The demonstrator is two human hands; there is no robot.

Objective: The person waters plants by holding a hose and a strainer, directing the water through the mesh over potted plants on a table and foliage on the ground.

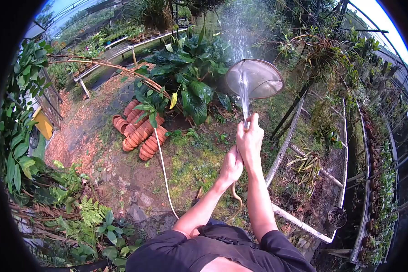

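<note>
My right hand point(250, 141) is closed around the outlet end of a garden hose point(235, 196), its thumb or a finger near the opening. Just below it, my left hand point(231, 168) is wrapped round the same hose; its fingers are partly hidden. A strong jet of water point(244, 93) shoots forward and up from the hose, breaking into spray among the plants. Past my hands, a round, pale, see-through disc with a dark rim point(269, 77) appears behind the jet. The hose hangs below my hands toward my body.
Stacked terracotta pots point(143, 131) lie on their sides left of centre, near a broad-leaved plant point(195, 86). A pale length of hose point(164, 174) crosses the ground. To the right stands a wood-framed mesh bench point(299, 222); a yellow object point(43, 123) is at far left.
</note>
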